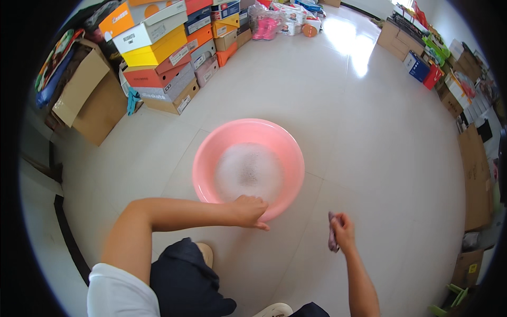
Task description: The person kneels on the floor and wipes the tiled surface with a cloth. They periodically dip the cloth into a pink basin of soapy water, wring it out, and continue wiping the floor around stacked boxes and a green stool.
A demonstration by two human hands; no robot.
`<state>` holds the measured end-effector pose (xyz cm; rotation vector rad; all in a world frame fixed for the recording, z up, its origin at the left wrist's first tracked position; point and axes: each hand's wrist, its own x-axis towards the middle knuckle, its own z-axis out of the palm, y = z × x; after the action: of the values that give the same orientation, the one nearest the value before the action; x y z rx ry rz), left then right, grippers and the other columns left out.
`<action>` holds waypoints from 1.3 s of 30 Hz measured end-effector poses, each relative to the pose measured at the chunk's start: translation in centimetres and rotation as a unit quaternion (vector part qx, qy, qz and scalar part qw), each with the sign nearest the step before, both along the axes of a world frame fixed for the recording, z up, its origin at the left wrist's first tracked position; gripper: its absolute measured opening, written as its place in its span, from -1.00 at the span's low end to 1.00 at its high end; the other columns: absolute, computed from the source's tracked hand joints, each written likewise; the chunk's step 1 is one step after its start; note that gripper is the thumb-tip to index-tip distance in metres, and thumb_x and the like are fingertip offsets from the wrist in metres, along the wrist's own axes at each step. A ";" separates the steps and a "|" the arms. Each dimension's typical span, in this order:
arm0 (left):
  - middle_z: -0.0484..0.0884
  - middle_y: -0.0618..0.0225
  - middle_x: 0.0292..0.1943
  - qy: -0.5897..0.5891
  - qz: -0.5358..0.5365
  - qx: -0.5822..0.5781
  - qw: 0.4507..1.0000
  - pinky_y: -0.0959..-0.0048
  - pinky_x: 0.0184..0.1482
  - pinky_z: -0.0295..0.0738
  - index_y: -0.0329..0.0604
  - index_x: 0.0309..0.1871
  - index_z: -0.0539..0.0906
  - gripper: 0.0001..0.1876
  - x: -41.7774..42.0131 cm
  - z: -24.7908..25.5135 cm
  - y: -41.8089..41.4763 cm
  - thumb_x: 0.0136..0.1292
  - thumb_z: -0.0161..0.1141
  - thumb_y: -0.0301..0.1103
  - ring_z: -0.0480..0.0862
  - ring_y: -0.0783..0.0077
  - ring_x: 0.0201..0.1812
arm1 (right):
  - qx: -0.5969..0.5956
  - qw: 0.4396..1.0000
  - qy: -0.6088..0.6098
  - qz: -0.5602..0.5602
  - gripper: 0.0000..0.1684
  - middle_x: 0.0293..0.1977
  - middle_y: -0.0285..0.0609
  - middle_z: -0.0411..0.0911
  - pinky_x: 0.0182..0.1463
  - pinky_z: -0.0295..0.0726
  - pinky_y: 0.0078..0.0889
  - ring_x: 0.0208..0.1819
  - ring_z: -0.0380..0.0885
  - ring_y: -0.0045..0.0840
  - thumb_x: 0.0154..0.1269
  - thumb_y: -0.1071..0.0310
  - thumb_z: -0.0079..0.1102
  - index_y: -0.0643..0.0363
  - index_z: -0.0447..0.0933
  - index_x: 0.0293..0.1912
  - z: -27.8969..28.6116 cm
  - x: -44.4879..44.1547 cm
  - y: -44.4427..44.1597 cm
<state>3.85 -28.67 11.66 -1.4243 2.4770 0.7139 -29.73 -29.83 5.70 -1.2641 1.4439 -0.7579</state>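
Note:
A round pink plastic basin (pixel 291 166) sits on the floor in front of me, with white suds (pixel 249 170) covering the liquid in it. My left hand (pixel 250 211) grips the basin's near rim, fingers curled over the inner side and the thumb outside. To the right of the basin, my right hand (pixel 344 233) is closed around a small, crumpled purple-grey cloth (pixel 332 239). The cloth hangs above the floor, apart from the basin.
Stacked shoe boxes (pixel 158 59) stand at upper left beside an open cardboard box (pixel 95 107). Pink boots (pixel 265 27) in clear plastic are at the back. Cartons (pixel 473 178) and mixed goods line the right side. Pale tiles (pixel 380 158) surround the basin; my shoes are close below it.

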 end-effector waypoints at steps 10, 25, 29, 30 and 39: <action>0.66 0.04 -0.44 -0.011 -0.078 -0.015 0.997 0.15 -0.44 0.52 -0.25 -0.45 0.63 -0.91 0.3 -6.8 5.4 -0.01 0.16 -0.44 0.68 0.06 -0.44 | -0.220 0.964 0.122 0.082 -0.83 -0.50 -0.10 0.52 -0.34 0.48 -0.38 -0.46 0.50 -0.41 0.20 0.32 0.25 0.19 0.53 -0.27 6.6 18.1 -7.7; 0.67 0.30 -0.40 0.366 0.401 0.288 0.789 0.45 -0.29 0.58 -0.20 -0.25 0.67 -0.63 7.9 -10.7 4.0 0.38 0.04 -0.07 0.65 0.50 -0.40 | 0.158 0.834 -0.498 -0.176 -0.84 -0.43 -0.15 0.60 -0.38 0.61 -0.38 -0.46 0.60 -0.46 0.34 0.33 0.17 0.23 0.56 -0.26 -9.0 26.1 -3.9; 0.54 0.11 0.03 0.375 0.592 0.302 0.646 0.06 0.08 0.47 -0.20 0.09 0.49 -0.44 10.9 -14.2 -0.3 0.38 -0.02 0.16 0.56 0.14 0.05 | 0.190 0.952 -0.219 -0.100 -0.84 -0.31 -0.09 0.61 -0.28 0.62 -0.33 -0.32 0.62 -0.40 0.27 0.36 0.20 0.24 0.51 -0.21 -12.2 25.7 -2.6; 0.48 0.06 0.14 0.376 0.620 0.333 0.603 -0.04 0.17 0.38 -0.21 0.18 0.44 -0.38 11.2 -14.5 -1.0 0.37 -0.03 0.19 0.50 0.04 0.14 | 0.160 0.981 -0.104 -0.031 -0.78 -0.26 -0.05 0.60 -0.24 0.62 -0.29 -0.27 0.62 -0.36 0.24 0.37 0.22 0.25 0.48 -0.16 -12.1 25.9 -2.6; 0.24 -0.14 0.34 0.381 0.577 0.243 0.681 -0.06 0.18 0.33 -0.23 0.40 0.21 -0.10 8.6 -17.4 -5.4 0.08 0.42 -0.06 0.31 -0.04 0.30 | 0.008 0.953 0.216 0.212 -0.63 0.05 0.18 0.47 0.19 0.42 -0.11 0.10 0.46 -0.01 0.25 0.24 0.07 0.18 0.50 0.01 -11.8 30.0 -1.2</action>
<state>12.49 -34.12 -5.72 -2.6709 1.0428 2.3346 0.29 -31.03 -6.11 -1.7258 1.4319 -0.1825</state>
